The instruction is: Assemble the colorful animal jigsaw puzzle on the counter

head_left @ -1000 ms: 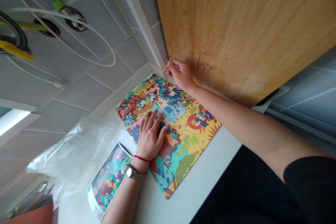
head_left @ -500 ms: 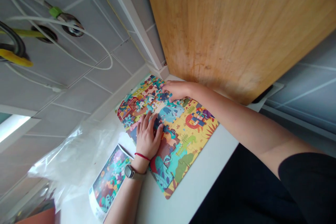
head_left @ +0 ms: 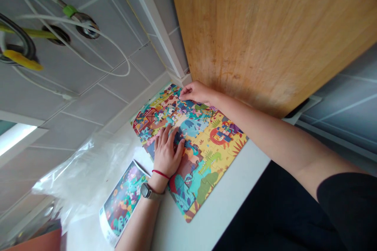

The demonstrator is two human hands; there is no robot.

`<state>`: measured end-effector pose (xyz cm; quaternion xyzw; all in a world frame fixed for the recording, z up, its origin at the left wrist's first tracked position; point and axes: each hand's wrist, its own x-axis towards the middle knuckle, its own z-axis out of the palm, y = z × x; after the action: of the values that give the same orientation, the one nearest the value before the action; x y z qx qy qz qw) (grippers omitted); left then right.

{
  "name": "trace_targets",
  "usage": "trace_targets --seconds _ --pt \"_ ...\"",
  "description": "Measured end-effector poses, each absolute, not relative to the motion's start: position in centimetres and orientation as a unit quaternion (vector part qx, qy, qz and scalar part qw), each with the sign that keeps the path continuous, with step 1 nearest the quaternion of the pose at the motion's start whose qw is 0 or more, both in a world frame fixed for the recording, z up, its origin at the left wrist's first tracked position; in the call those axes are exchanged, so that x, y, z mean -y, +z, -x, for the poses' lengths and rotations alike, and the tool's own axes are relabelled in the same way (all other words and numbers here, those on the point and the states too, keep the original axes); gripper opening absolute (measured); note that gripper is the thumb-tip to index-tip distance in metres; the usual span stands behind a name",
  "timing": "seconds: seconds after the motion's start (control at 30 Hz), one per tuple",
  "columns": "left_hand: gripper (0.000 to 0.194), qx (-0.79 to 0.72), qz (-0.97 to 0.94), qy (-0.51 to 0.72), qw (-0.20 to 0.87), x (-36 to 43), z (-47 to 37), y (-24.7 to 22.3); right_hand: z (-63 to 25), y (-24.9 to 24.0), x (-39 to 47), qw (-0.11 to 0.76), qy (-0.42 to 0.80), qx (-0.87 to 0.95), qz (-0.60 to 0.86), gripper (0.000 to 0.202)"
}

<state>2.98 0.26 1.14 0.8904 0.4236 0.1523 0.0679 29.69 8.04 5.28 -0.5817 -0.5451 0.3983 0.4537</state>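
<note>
A colourful jigsaw puzzle (head_left: 210, 157) with animal pictures lies on the white table (head_left: 235, 176). My left hand (head_left: 167, 153), with a red cord and a watch at the wrist, rests flat on the puzzle's left middle part, fingers spread. Over the far edge of the puzzle is my right hand (head_left: 196, 92), its thumb and fingertips pinched together. Whether a piece is between those fingertips is too small to tell. Beside my left forearm lies a printed picture sheet (head_left: 125, 198) with a similar scene.
Clear plastic bags (head_left: 82, 172) lie at the left. A large wooden board (head_left: 259, 39) stands behind my right arm. Cables and a hose (head_left: 26, 43) hang near the grey tiled wall (head_left: 112, 94), and an orange-brown object (head_left: 44, 242) shows at the lower left.
My right hand has lifted slightly off the puzzle and drawn its fingers into a pinch. My left hand stays on the puzzle. The view has shifted a little.
</note>
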Motion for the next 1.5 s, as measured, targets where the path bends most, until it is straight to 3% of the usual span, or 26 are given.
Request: trace_targets --seconds 0.13,0.27,0.4,0.53,0.7,0.9,1.13,1.23,1.33,1.5 --pt "0.046 -0.425 -0.891 0.144 0.068 -0.2 -3.0 1.2 -27.7 5.1 -6.7 0.311 0.287 0.668 0.612 0.007" --pt "0.043 -0.42 -0.892 0.154 0.07 -0.2 -3.0 1.3 -26.8 5.1 -5.8 0.294 0.213 0.68 0.638 0.005" --pt "0.036 -0.392 -0.899 0.177 0.08 -0.2 -3.0 1.3 -27.3 4.7 -6.0 0.237 0.128 0.689 0.673 0.023" --pt "0.036 -0.38 -0.903 0.181 0.087 -0.2 -3.0 1.2 -27.6 4.3 -6.1 0.187 0.121 0.722 0.655 0.037" --pt "0.037 -0.38 -0.904 0.174 0.089 -0.2 -3.0 1.2 -27.4 4.5 -5.8 0.174 0.131 0.73 0.648 0.045" --pt "0.036 -0.384 -0.903 0.174 0.085 -0.1 -3.1 1.3 -27.8 4.6 -6.3 0.171 0.146 0.7 0.678 0.023" --pt "0.036 -0.381 -0.904 0.172 0.092 -0.2 -3.0 1.2 -28.5 4.4 -6.3 0.174 0.11 0.678 0.706 0.047" --pt "0.035 -0.382 -0.904 0.173 0.089 -0.2 -3.0 1.2 -27.0 3.5 -6.2 0.195 0.074 0.74 0.639 0.045" --pt "0.035 -0.383 -0.904 0.171 0.087 -0.1 -3.1 1.2 -25.7 2.8 -6.2 0.161 0.088 0.805 0.564 0.043" --pt "0.035 -0.392 -0.899 0.177 0.087 0.0 -3.2 1.1 -25.8 2.8 -6.3 0.159 0.114 0.82 0.537 0.036"
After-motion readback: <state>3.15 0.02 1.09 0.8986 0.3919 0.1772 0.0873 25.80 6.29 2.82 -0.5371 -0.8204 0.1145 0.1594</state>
